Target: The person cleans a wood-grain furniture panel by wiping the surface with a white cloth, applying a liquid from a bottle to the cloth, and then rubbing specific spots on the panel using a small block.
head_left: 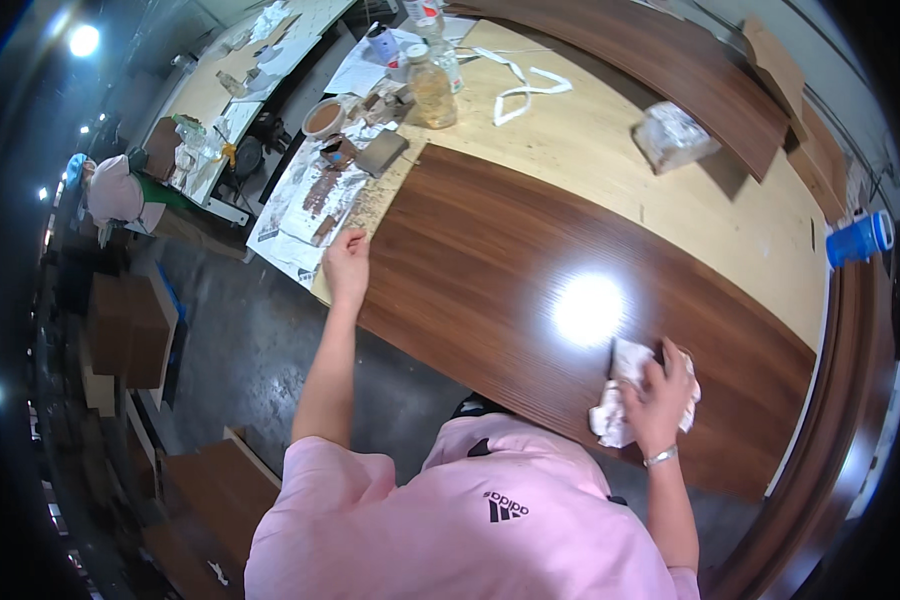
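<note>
Head: right hand [660, 400] grip closed on rag [615, 415]

Both arms out, hands planted low

From my feed, the left hand [347, 265] is stretched way forward on a straight bare arm, palm down, fingers together. The right hand [660, 400] sits closer in, elbow bent, fingers curled and clenched, thin silver bracelet on the wrist.

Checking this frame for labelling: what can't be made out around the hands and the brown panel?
- Head view: right hand covers much of the white rag; whatever dark thing lies under it stays unclear.
- Lamp glare whites out part of the brown panel.
- Left hand: palm contact hidden.
- Small pots: contents too small.
</note>
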The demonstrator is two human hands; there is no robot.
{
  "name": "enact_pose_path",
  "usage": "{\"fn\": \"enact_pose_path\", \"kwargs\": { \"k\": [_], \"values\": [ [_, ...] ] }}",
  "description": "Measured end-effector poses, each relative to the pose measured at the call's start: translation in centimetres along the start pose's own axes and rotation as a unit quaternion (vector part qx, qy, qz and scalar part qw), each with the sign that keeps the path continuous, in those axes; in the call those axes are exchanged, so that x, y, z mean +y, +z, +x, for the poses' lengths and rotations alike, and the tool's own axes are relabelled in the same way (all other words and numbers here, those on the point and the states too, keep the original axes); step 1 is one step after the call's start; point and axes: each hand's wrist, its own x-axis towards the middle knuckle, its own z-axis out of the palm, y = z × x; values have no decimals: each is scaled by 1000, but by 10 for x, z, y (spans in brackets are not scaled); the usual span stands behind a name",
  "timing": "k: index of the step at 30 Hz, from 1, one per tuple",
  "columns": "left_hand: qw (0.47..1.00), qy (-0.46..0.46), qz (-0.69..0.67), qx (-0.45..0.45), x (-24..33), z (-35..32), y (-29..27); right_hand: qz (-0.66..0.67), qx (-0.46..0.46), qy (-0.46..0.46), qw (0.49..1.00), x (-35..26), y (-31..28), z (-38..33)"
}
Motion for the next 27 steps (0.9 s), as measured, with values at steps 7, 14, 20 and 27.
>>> {"fn": "enact_pose_path", "kwargs": {
  "k": [7,14,20,27],
  "values": [
    [993,6,40,-113,-68,54,-10,-170,133,126,968,47,33,0],
    [970,108,209,-68,-80,118,3,-192,141,146,960,48,38,-3],
    [971,5,179,-160,-84,138,9,-212,161,141,954,47,38,-4],
    [988,61,91,-112,-143,161,27,-174,126,102,971,54,15,-16]
  ]
}}
